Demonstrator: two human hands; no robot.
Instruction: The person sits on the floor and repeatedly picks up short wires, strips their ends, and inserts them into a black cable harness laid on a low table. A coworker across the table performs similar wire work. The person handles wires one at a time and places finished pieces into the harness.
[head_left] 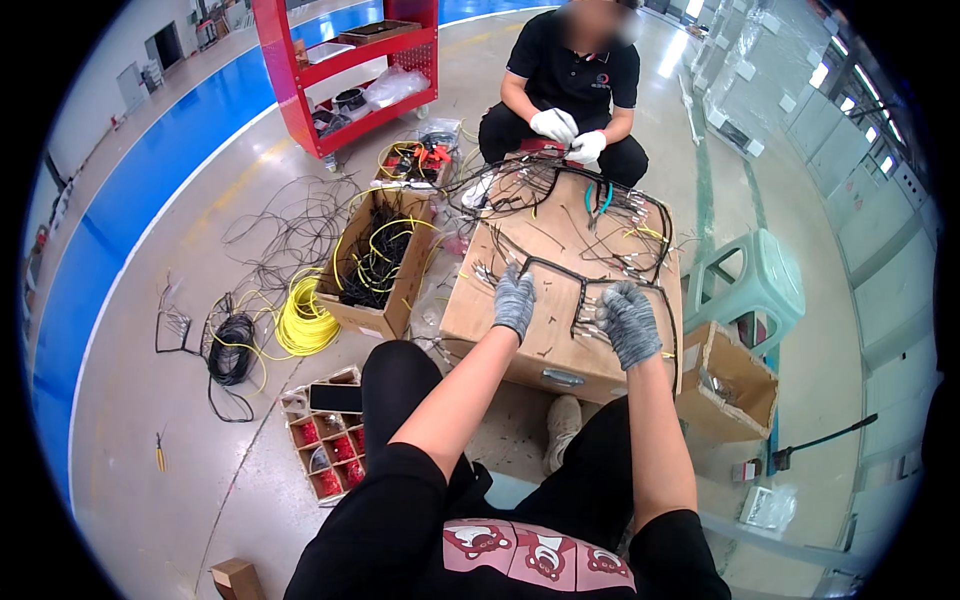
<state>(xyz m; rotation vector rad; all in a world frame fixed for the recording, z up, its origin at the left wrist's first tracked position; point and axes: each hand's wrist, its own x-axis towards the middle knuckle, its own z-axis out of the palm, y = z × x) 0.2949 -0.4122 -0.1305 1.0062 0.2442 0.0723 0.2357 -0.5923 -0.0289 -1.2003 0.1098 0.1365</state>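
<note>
A black branched wire harness (555,267) lies across the cardboard-coloured box top (470,322) in front of me. My left hand (515,302), in a grey knit glove, has its fingers closed on the left end of the harness, where loose wire ends fan out. Over the right-hand branch, my right hand (628,322) in a matching glove is closed at the short wire ends with pale tips; its fingertips are partly hidden. Farther back on the box lie another bundle of black wires (570,172) and teal-handled pliers (598,203).
Across the box sits a co-worker with white-gloved hands (570,135) at the wires. Left are a carton of cables (408,310), a yellow wire coil (305,318), a divided tray (300,432) and a red cart (290,90). Right stand a green stool (765,280) and an open carton (715,420).
</note>
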